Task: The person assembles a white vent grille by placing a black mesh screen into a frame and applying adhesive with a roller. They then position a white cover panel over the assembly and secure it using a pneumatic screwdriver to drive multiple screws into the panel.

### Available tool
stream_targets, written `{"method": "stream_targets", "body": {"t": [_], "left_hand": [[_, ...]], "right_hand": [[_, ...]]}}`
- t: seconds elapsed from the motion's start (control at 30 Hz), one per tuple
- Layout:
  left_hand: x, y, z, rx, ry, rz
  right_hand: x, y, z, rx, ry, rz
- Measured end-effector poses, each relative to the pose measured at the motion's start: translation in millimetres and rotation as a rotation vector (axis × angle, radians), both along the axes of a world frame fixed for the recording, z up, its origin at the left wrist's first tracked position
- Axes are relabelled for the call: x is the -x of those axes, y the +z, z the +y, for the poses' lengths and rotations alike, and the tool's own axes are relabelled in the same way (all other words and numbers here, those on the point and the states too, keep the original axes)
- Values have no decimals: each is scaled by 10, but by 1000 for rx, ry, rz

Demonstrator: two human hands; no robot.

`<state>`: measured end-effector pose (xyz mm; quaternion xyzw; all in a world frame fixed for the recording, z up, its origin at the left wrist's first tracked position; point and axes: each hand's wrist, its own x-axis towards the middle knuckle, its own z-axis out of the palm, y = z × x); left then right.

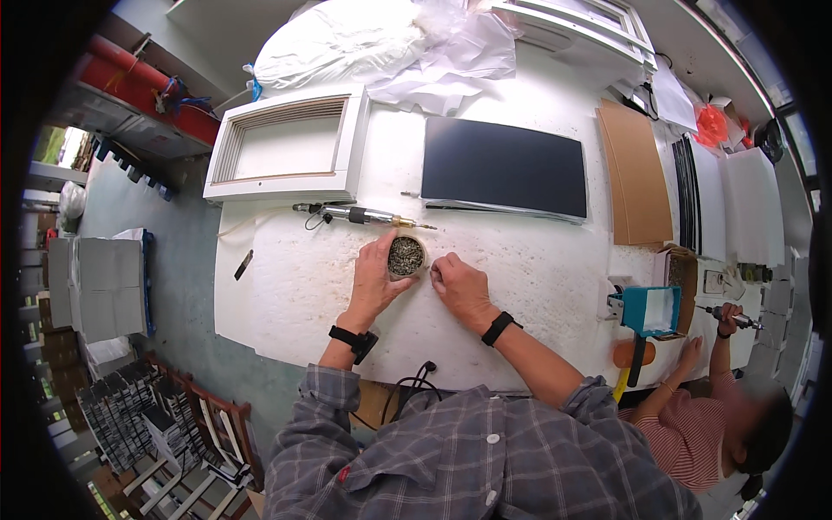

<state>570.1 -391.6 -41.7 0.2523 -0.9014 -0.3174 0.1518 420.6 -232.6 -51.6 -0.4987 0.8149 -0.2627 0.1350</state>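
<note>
The plaid shirt (451,459) is cut off below; left hand (373,277), half-curled, holds a tub (425,263); right hand (462,289) curls, we cannot tell on what.

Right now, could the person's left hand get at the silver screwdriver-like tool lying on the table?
Probably yes: the screwdriver-like tool lies just beyond the left hand, with nothing visible blocking the way. That hand grips the round container, though, so it would likely have to let go first.

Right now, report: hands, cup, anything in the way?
Left hand round cup. Right hand beside it, curled, contents unclear. Cup holds small bits. Driver lies just beyond, not between hands.
</note>
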Motion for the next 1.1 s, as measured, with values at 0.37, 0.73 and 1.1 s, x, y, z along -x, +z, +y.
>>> {"method": "stream_targets", "body": {"t": [0.37,0.73,1.1], "left_hand": [[-271,3,-114,-86,123,2],[-289,-1,-134,-71,124,-28],[-289,16,-121,-94,121,16]], "right_hand": [[42,37,20,75,34,-103],[169,-120,-169,66,133,-13],[92,265,-480,201,167,-159]]}}
